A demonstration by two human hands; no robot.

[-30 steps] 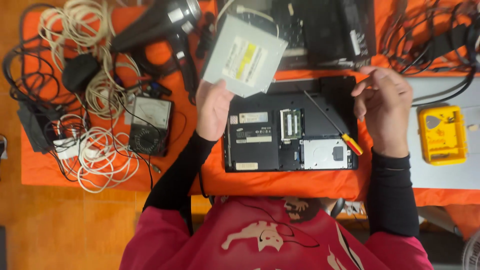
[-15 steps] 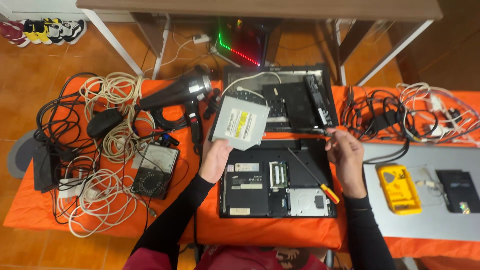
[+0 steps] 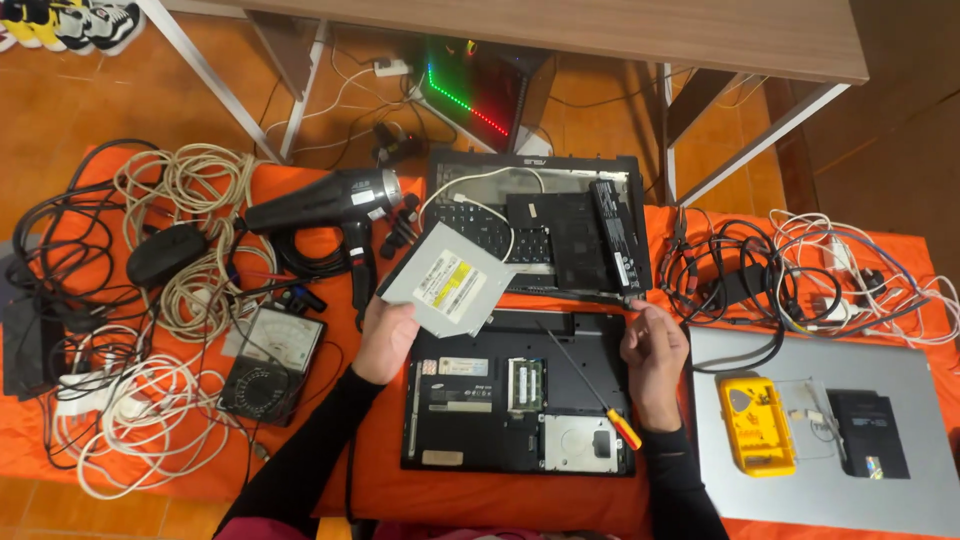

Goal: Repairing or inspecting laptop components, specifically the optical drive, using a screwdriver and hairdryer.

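My left hand [image 3: 385, 338] holds a flat grey optical drive [image 3: 448, 279] with a white and yellow label, lifted above the upper left corner of a black laptop [image 3: 480, 420] that lies upside down with its memory and disk bays uncovered. My right hand [image 3: 655, 357] rests at the laptop's upper right edge, fingers loosely curled, holding nothing that I can see. A screwdriver [image 3: 590, 386] with a red and yellow handle lies slanted across the laptop's base, just left of that hand.
On the orange cloth [image 3: 370, 480]: a second black laptop base [image 3: 560, 225] with a battery bar, black hair dryer [image 3: 320, 205], analogue multimeter [image 3: 272, 362], coiled cables [image 3: 190, 250] left, cable tangle [image 3: 800, 275] right, silver laptop lid [image 3: 830, 490] bearing a yellow case [image 3: 755, 425]. A table frame stands behind.
The view has pulled back and tilted up, showing the table legs and floor. My left hand has lowered the drive toward the laptop's corner. My right hand has dropped onto the laptop's edge.
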